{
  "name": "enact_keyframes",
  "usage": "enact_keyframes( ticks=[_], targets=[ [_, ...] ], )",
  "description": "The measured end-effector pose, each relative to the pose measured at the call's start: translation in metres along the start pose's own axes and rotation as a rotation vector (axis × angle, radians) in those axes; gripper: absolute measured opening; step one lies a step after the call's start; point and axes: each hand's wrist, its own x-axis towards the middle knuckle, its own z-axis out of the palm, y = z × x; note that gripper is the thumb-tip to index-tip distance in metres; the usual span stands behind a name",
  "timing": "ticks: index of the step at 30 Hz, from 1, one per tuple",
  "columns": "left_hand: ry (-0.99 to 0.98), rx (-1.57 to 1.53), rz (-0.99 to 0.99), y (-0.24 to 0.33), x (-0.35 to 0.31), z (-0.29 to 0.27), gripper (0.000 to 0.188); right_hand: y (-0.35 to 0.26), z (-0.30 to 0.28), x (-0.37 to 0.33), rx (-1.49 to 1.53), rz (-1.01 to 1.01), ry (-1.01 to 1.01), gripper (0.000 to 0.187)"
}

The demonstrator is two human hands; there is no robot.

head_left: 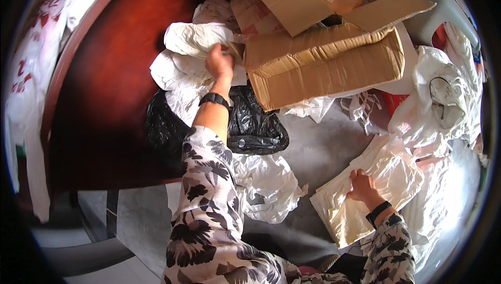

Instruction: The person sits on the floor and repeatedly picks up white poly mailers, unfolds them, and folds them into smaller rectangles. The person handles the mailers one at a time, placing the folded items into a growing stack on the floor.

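My left hand reaches out at the left end of an open cardboard box. Its fingers are curled closed between a small box flap and a white crumpled bundle; which of them they grip is hidden. Under that forearm lies a black plastic bag, with more white crumpled material around it. At the lower right, my right hand rests on a folded, wrinkled cream-coloured sheet. Its fingers are bent and closed on the upper layer. Both wrists wear black bands.
A dark red wooden surface with a raised curved rim spreads to the left. White plastic bags are heaped at the right, and a red-printed white bag hangs at the far left. Crumpled white plastic lies on the grey surface.
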Motion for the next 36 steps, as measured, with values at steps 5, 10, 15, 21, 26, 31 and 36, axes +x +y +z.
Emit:
enact_keyframes(
  ticks=[5,10,15,21,26,31,36],
  targets=[
    [0.116,-0.165,-0.146,0.023,0.034,-0.043,0.022,0.002,0.004,-0.002,0.012,0.002,0.029,0.080],
    [0.344,-0.753,-0.323,0.032,0.069,-0.133,0.028,0.007,0.008,0.000,0.032,-0.028,0.044,0.088],
    [0.162,-1.121,-0.350,0.051,-0.013,-0.212,0.044,0.010,0.019,-0.001,0.051,-0.046,0.077,0.095],
    [-0.019,-1.042,-0.402,0.049,-0.170,-0.278,0.039,0.003,0.004,-0.020,0.028,-0.064,0.102,0.090],
    [-0.479,-1.017,-0.492,0.047,-0.260,-0.276,0.028,-0.007,-0.032,-0.053,0.189,-0.277,0.230,0.058],
    [-0.763,-0.670,-0.482,0.050,-0.309,-0.264,0.021,-0.037,-0.050,-0.089,0.402,-0.487,0.345,0.050],
    [-0.667,-0.735,-0.305,0.072,-0.295,-0.294,0.017,-0.054,-0.061,-0.131,0.438,-0.519,0.362,0.053]
  ],
)
